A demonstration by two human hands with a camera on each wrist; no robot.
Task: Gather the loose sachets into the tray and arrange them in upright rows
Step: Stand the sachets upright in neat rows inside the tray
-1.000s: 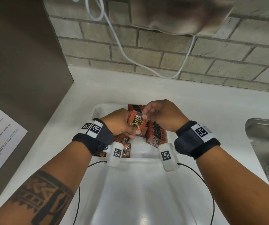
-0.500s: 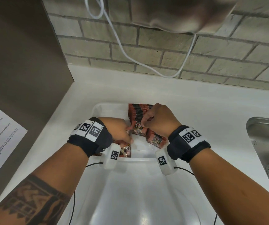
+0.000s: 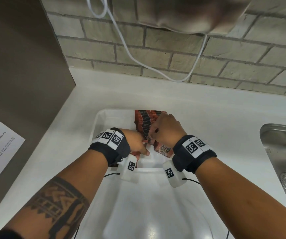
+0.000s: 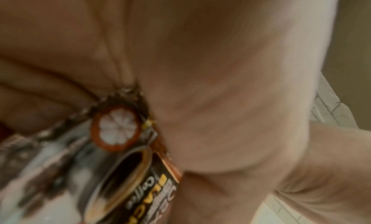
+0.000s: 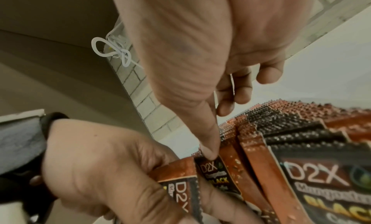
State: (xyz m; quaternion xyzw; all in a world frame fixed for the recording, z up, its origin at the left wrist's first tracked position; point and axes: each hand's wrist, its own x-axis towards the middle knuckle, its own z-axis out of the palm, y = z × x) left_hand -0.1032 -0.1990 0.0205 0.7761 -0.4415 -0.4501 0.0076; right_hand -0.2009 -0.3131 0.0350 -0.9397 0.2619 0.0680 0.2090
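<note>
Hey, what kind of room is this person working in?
Most likely a kitchen or office pantry: a steel sink set into a white countertop, a brick-tile backsplash, and coffee sachets in a tray.

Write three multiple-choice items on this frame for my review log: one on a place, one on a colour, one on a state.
1. Where is the upright row of sachets?
A. in the sink
B. in the white tray
C. on the paper sheet

2. What colours are the sachets?
A. blue and white
B. green and yellow
C. orange-brown and black

3. What is the left hand doing?
A. gripping a sachet
B. lying flat on the counter
C. pulling the cable

Key: 1 B, the row stands at the tray's far end. 2 C, the right wrist view shows the printed packs. 3 A, its fingers curl round the pack while the right hand works at the row.
</note>
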